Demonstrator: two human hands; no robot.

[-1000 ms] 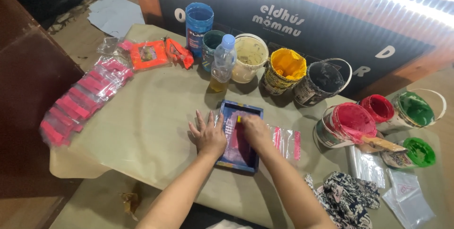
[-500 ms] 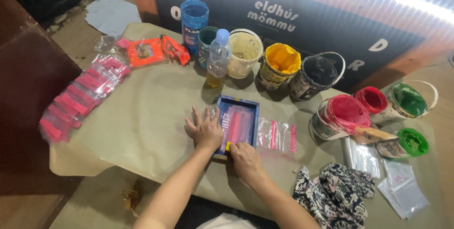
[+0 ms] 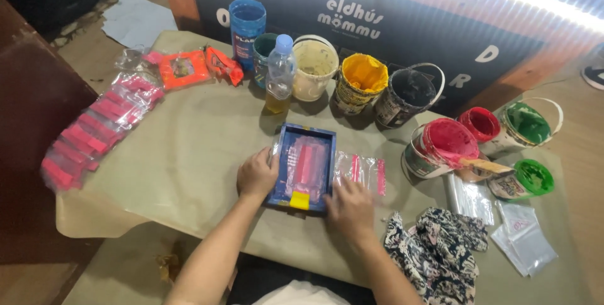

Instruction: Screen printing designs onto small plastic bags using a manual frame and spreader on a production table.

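left hand flat, fingers spread, presses left edge of small blue screen frame; right hand rests open at frame's lower right corner, grasps nothing; likely both steady it. frame lies on paper-covered table, over clear bag; long axis points away from person, toward paint cans

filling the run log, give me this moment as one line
left hand: on blue frame left edge | right hand: at frame's lower right corner | frame: flat on paper-covered table | paint cans behind

Paper-covered table under paint tubs
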